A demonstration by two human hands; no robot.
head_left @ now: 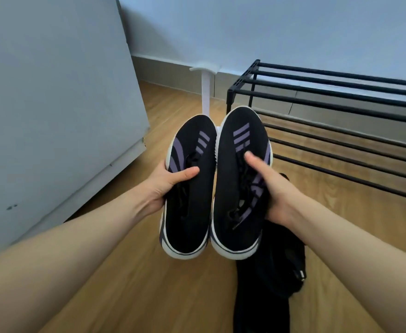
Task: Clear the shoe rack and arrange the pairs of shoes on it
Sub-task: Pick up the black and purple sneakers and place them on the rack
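You hold one pair in the air above the floor [130, 272], toes pointing away from you. Your left hand [166, 186] grips the left shoe [190, 212] at its outer side, thumb laid over the laces. Your right hand [271, 188] clasps the right shoe [240, 188] the same way from its right side, thumb on the tongue. The two shoes sit side by side, nearly touching, both black with purple stripes and white soles.

The rack [341, 102] stands far right against the wall, and its bars look bare in what shows, so the clearing seems done, at least on this end. A dark shape at the right edge of the lower tier is cut off by the frame; you cannot tell what it is. This pair is not yet on the rack, so placing it is the step in hand. A black cloth [276, 265] lies on the floor near right, beneath your right wrist.
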